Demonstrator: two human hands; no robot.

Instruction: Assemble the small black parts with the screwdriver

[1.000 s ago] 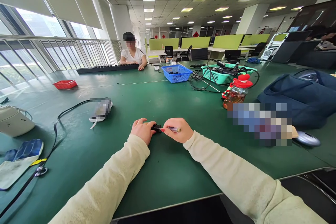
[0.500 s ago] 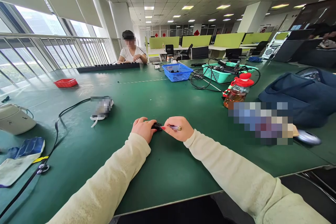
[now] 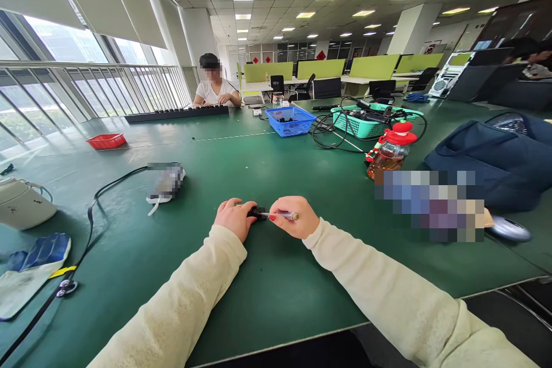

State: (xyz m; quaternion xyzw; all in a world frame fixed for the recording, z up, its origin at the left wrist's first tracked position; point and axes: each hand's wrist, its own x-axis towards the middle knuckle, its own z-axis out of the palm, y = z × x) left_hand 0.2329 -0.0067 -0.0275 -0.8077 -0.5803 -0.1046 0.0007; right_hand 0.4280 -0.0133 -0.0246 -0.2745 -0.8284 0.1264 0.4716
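My left hand (image 3: 233,218) presses a small black part (image 3: 257,213) to the green tabletop, its fingers closed around the part's left end. In my right hand (image 3: 294,217) is a small screwdriver (image 3: 290,215) with a pale, partly see-through handle, held nearly level. Its thin metal shaft points left and meets the right side of the black part. My right fingers wrap the handle and hide most of it. Details of the black part are too small to make out.
On the green table (image 3: 241,310) are a blue basket (image 3: 291,126), a green basket (image 3: 362,125) with cables, a red tray (image 3: 106,141) and a red-lidded bottle (image 3: 390,149). A navy bag (image 3: 487,161) lies right; a strap (image 3: 91,213) and pot (image 3: 26,204) left. A person (image 3: 214,89) sits opposite.
The view has tilted up slightly. My right hand has shifted a little away from my left, so more of the metal shaft and the black part shows.
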